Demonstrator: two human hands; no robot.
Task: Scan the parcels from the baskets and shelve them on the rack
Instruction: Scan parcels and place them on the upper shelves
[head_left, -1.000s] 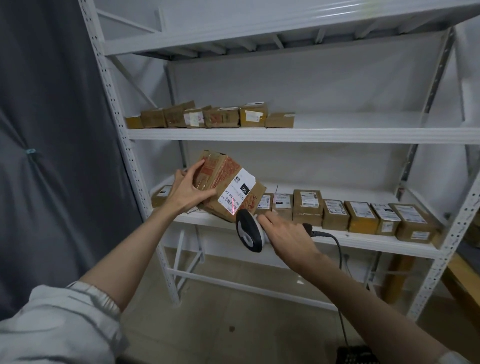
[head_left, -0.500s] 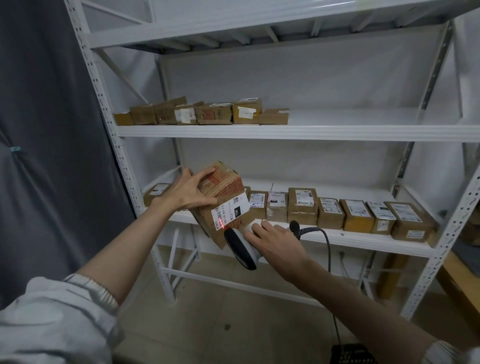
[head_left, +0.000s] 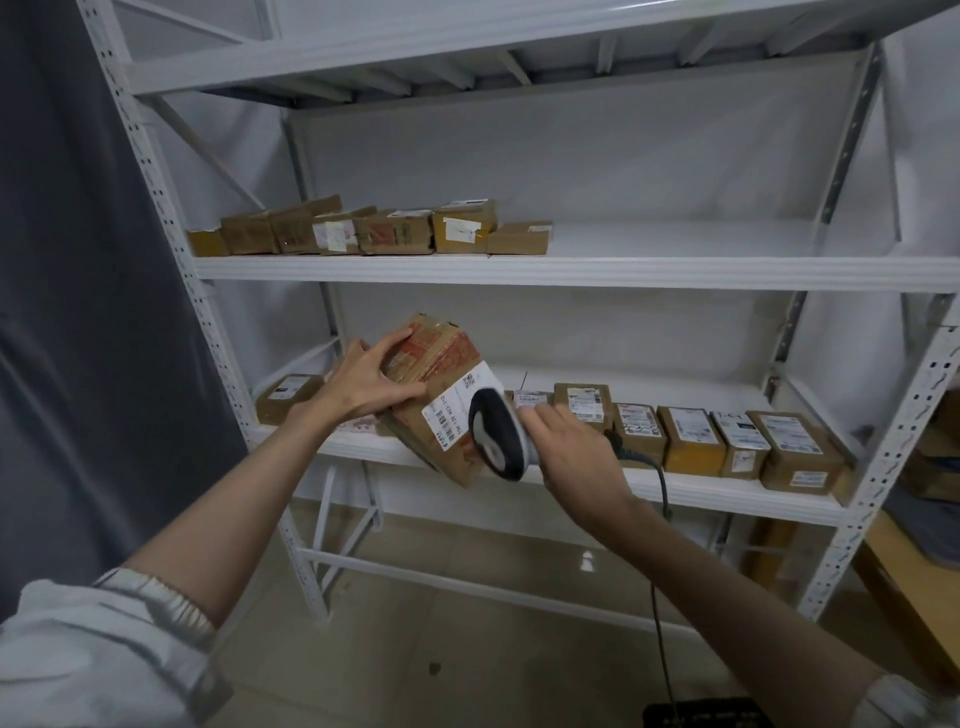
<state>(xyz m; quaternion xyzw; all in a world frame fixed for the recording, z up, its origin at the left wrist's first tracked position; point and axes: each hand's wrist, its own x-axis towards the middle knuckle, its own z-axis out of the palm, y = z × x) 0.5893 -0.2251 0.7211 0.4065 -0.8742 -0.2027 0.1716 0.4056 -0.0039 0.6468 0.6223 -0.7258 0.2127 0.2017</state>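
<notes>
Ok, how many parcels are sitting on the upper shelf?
7 parcels, in one row on the left half of the upper shelf; any behind them may be hidden.

Parcel storeroom: white steel rack (head_left: 519, 267) against a plain wall, rows of labelled cardboard parcels (head_left: 691, 439) on two shelves, corded handheld scanner (head_left: 498, 439), tiled floor (head_left: 415, 649)

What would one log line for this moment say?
left hand: holds tilted parcel | right hand: aims scanner at label | shelving: pending
</notes>
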